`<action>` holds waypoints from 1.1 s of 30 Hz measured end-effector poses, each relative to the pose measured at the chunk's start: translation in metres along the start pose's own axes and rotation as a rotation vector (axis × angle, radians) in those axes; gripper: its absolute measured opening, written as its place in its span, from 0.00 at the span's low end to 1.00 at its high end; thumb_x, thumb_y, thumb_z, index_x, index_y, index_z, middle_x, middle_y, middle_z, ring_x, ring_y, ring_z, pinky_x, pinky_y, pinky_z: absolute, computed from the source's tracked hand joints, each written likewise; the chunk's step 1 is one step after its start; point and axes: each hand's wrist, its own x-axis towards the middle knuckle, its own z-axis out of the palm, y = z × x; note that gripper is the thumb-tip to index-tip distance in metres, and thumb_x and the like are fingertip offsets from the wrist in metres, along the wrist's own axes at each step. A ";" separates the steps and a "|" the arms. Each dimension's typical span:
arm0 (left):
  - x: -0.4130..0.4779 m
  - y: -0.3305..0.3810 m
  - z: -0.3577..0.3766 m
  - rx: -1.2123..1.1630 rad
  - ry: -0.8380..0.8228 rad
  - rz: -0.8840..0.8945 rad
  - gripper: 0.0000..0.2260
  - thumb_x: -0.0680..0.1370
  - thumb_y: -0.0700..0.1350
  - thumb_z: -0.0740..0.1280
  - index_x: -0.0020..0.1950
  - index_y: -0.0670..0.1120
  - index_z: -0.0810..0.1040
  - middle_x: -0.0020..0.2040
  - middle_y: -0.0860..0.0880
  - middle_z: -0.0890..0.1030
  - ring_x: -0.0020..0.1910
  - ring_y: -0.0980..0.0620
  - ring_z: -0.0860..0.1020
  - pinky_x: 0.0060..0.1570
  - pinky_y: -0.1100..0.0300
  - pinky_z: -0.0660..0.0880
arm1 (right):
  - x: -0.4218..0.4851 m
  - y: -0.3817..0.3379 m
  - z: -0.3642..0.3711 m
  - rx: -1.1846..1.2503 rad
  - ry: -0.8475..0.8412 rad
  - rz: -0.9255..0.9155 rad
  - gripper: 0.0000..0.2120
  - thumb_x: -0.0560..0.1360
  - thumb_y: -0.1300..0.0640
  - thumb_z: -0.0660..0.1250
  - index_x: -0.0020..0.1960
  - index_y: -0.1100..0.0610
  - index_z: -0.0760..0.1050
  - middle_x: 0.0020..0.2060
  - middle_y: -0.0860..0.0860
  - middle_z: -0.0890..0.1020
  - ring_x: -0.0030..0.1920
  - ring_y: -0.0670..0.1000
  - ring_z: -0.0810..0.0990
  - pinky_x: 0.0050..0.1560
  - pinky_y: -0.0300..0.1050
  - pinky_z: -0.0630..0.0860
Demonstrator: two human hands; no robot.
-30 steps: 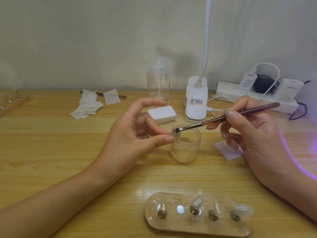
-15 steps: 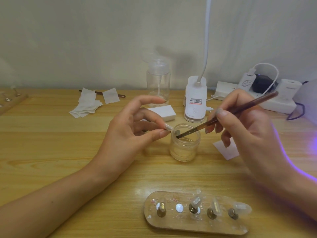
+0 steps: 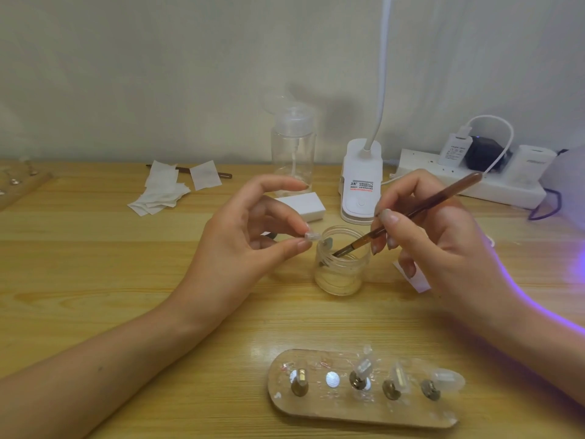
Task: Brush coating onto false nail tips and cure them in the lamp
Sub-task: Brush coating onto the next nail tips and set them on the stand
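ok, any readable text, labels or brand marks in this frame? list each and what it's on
None can be read outright.
White clip lamp base: a label with dark lines and a red line, too blurred to read.
White charger plug on the power strip: small grey print, illegible.
White adapter to its right: a faint grey word, too blurred.
Clear pump bottle, glass jar, brush: no text visible.

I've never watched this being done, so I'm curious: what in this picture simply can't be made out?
All in the head view:
- Brush bristles: sunk inside the glass jar, blurred by its wall.
- Jar contents: clear, level unreadable.
- Nail tip: tiny, half hidden by the left hand fingertips; coating undeterminable.
- Curing lamp: cut off by the right edge; only a purple glow shows.
- White card: mostly behind the right hand.
- Desk lamp label: too small.
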 end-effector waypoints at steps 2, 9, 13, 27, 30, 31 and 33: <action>0.000 0.001 0.000 0.004 -0.004 -0.004 0.22 0.70 0.42 0.76 0.63 0.52 0.77 0.42 0.50 0.84 0.46 0.54 0.83 0.45 0.54 0.79 | 0.001 0.001 0.000 0.031 0.003 0.019 0.04 0.77 0.55 0.62 0.50 0.54 0.73 0.36 0.52 0.81 0.39 0.58 0.79 0.26 0.46 0.71; 0.000 0.003 0.001 0.038 -0.005 0.001 0.21 0.69 0.45 0.76 0.61 0.54 0.78 0.42 0.51 0.84 0.45 0.55 0.83 0.43 0.54 0.78 | 0.001 0.005 -0.007 0.187 0.113 0.081 0.04 0.76 0.56 0.62 0.50 0.51 0.74 0.35 0.51 0.80 0.36 0.49 0.77 0.26 0.37 0.70; -0.001 0.003 0.001 0.060 -0.006 0.008 0.20 0.70 0.44 0.76 0.60 0.54 0.78 0.42 0.51 0.85 0.47 0.53 0.84 0.45 0.51 0.79 | -0.002 0.008 -0.011 0.279 0.182 0.103 0.04 0.76 0.58 0.61 0.46 0.50 0.75 0.34 0.48 0.80 0.34 0.46 0.78 0.25 0.36 0.68; 0.000 0.001 0.002 0.027 -0.043 0.045 0.20 0.71 0.40 0.76 0.61 0.52 0.78 0.41 0.49 0.83 0.44 0.52 0.81 0.39 0.60 0.76 | -0.002 0.006 -0.013 0.431 0.133 0.180 0.07 0.73 0.50 0.67 0.36 0.46 0.76 0.34 0.53 0.84 0.33 0.45 0.74 0.27 0.34 0.67; 0.000 0.001 0.002 0.026 -0.048 0.054 0.21 0.72 0.40 0.75 0.62 0.53 0.77 0.42 0.49 0.83 0.44 0.52 0.81 0.39 0.59 0.76 | -0.002 0.005 -0.011 0.416 0.101 0.165 0.06 0.72 0.48 0.68 0.37 0.45 0.76 0.35 0.54 0.84 0.33 0.45 0.74 0.27 0.34 0.67; 0.000 0.000 0.002 0.027 -0.049 0.056 0.21 0.72 0.40 0.75 0.62 0.53 0.77 0.42 0.49 0.84 0.44 0.53 0.82 0.39 0.59 0.76 | -0.003 0.005 -0.011 0.408 0.106 0.171 0.06 0.73 0.49 0.68 0.37 0.46 0.76 0.35 0.54 0.84 0.33 0.45 0.73 0.27 0.34 0.67; 0.000 0.000 0.002 0.033 -0.048 0.062 0.21 0.72 0.40 0.76 0.62 0.53 0.77 0.42 0.49 0.84 0.45 0.53 0.82 0.40 0.56 0.77 | -0.003 0.006 -0.012 0.402 0.136 0.195 0.07 0.74 0.51 0.68 0.37 0.46 0.75 0.34 0.55 0.83 0.32 0.45 0.73 0.26 0.34 0.66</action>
